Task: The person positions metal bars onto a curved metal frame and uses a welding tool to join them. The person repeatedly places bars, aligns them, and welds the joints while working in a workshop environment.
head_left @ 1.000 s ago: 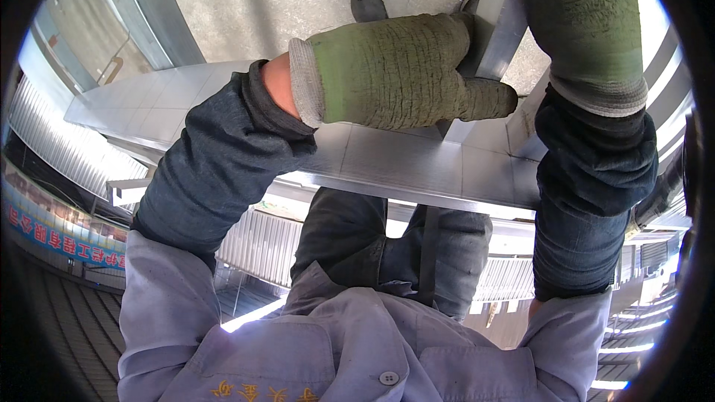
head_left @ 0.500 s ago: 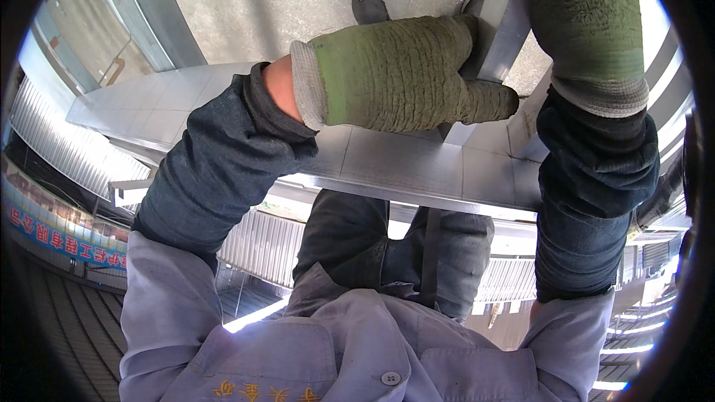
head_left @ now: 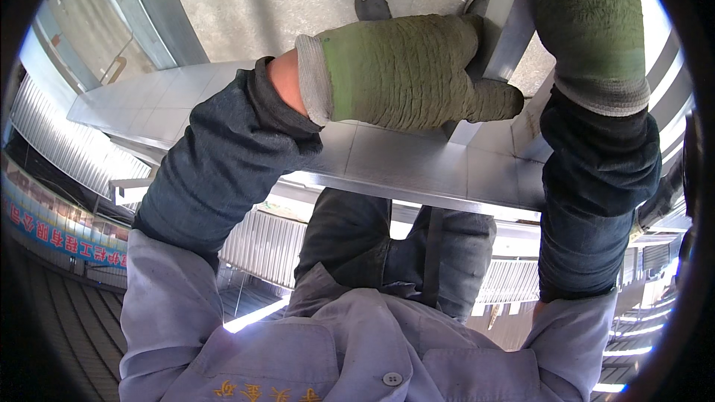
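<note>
We hold the upright metal bar with both gloved hands. The left hand has its fingers wrapped round the bar; the right hand is higher, and we cannot tell how its fingers sit. We should grip tight and keep the bar straight on the flat metal sheet below our fingers. We count two gloves, one bar, one sheet, two shoes.

concrete floor with scattered chips | 2 dark shoes | corrugated metal sheets at left
</note>
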Demonstrator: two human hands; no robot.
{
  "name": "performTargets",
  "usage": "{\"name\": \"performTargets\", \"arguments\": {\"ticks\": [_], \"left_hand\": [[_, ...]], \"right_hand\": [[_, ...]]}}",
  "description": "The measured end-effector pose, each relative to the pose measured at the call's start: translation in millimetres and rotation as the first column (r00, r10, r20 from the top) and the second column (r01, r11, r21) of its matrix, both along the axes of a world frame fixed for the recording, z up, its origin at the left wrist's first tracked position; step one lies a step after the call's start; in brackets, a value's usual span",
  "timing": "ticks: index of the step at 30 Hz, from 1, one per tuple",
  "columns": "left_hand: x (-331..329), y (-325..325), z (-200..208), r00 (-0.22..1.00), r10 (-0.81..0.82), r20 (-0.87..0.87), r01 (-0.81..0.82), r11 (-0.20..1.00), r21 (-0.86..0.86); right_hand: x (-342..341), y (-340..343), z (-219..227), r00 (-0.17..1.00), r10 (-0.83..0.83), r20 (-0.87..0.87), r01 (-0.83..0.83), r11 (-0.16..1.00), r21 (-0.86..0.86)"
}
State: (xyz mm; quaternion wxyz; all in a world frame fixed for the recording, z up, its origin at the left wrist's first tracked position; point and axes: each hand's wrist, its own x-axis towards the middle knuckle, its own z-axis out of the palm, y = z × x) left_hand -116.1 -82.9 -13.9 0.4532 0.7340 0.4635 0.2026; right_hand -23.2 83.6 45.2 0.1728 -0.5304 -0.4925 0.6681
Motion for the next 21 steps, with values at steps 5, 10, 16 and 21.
{"name": "performTargets", "arguments": {"ticks": [5, 10, 16, 21], "left_hand": [[0, -1, -2, 0.999, -0.023, -0.049, 0.024, 1.000, 0.014], [2, -1, -5, 0.996, -0.045, -0.079, 0.046, 0.999, 0.014], [2, -3, 5, 0.988, -0.005, -0.155, -0.002, 0.999, -0.051], [6, 22, 5, 0.941, 0.297, 0.163, -0.160, 0.813, -0.560]], "right_hand": [[-1, -1, 1, 1.000, 0.005, -0.002, -0.005, 1.000, 0.005], [-1, -1, 1, 1.000, 0.011, 0.002, -0.011, 1.000, 0.009], [-3, 1, 1, 1.000, 0.027, 0.001, -0.027, 1.000, 0.010], [-7, 0, -3, 0.997, 0.079, 0.020, -0.079, 0.997, 0.006]]}}
